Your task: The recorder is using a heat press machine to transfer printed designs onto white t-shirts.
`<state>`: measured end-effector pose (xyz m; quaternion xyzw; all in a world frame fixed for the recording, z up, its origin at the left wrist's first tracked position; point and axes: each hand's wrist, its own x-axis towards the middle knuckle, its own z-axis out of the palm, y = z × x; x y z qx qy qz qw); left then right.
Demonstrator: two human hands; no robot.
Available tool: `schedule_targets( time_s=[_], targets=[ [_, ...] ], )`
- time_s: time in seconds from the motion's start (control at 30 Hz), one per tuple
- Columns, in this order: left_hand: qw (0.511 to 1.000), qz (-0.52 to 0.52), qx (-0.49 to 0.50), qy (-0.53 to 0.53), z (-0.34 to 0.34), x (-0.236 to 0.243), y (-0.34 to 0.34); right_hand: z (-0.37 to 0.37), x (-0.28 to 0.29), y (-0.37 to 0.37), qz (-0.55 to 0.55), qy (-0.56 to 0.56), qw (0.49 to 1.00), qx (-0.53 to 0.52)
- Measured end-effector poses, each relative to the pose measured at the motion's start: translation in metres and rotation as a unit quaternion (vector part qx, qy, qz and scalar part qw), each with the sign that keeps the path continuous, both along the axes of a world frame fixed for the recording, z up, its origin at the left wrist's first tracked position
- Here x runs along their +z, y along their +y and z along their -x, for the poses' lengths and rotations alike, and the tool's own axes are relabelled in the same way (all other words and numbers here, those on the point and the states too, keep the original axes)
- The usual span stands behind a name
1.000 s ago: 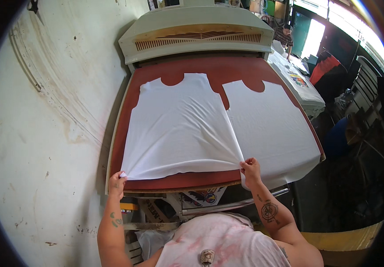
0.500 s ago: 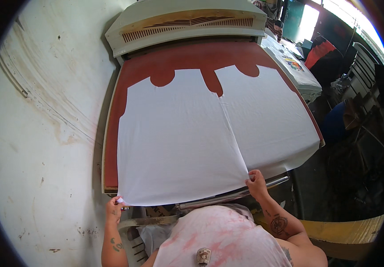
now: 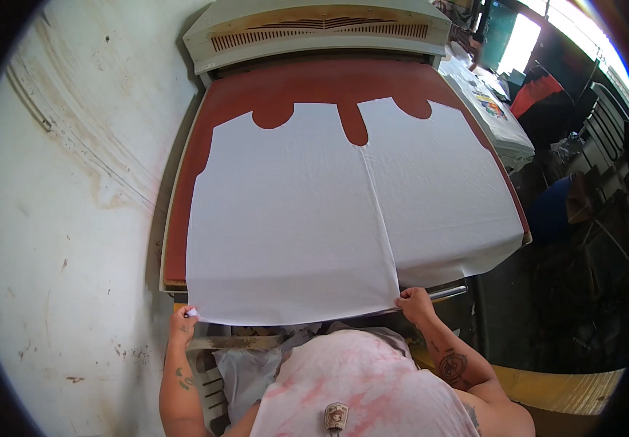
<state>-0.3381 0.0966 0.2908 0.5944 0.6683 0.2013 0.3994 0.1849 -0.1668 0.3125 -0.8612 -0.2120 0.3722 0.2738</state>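
Note:
Two white fabric panels, cut with curved notches along their far edges, lie side by side on the red bed (image 3: 314, 76) of a large heat press. The left fabric panel (image 3: 285, 204) hangs past the bed's front edge toward me. My left hand (image 3: 182, 321) pinches its near left corner. At its near right corner my right hand (image 3: 415, 304) is closed on the cloth. Between the hands the hem is taut, sagging slightly. The right fabric panel (image 3: 445, 193) drapes over the front edge with nobody holding it; a narrow ridge of cloth marks where the two meet.
A pale vented machine hood (image 3: 321, 33) spans the bed's far end. The stained white wall (image 3: 81, 218) runs close along the left. Stacked printed sheets (image 3: 489, 109) stand beyond the bed's right side. A metal bar (image 3: 449, 293) sits under the front edge, with a slatted plastic seat (image 3: 214, 393) below.
Both hands have moved a little, still gripping the left panel's corners. That panel's near hem has straightened, and the gap at the far edge between the panels has narrowed.

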Motion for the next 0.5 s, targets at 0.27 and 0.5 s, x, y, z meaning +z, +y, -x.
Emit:
schedule_targets(
  time_s=[0.27, 0.5],
  targets=[
    [0.981, -0.185, 0.042, 0.049, -0.052, -0.032, -0.056, 0.002, -0.004, -0.016, -0.13, -0.026, 0.991, 0.016],
    [0.977, 0.158, -0.142, -0.006, -0.143, -0.106, -0.214, 0.024, -0.061, -0.061, -0.042, 0.116, 0.956, 0.266]
  ],
)
